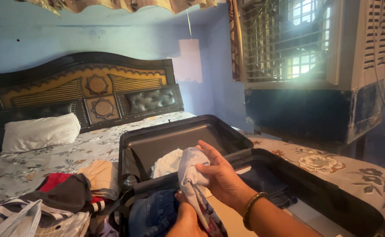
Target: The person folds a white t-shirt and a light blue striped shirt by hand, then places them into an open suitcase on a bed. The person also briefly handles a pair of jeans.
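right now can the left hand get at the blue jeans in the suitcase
Probably yes: the left hand grips the lower end of the light cloth right beside the blue jeans, with nothing between them, though it would have to let go first.

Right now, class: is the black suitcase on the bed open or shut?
Open. The suitcase has its lid tilted back toward the headboard, and clothes show inside it.

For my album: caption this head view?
Both hands hold a pale garment over an open black suitcase on a bed.
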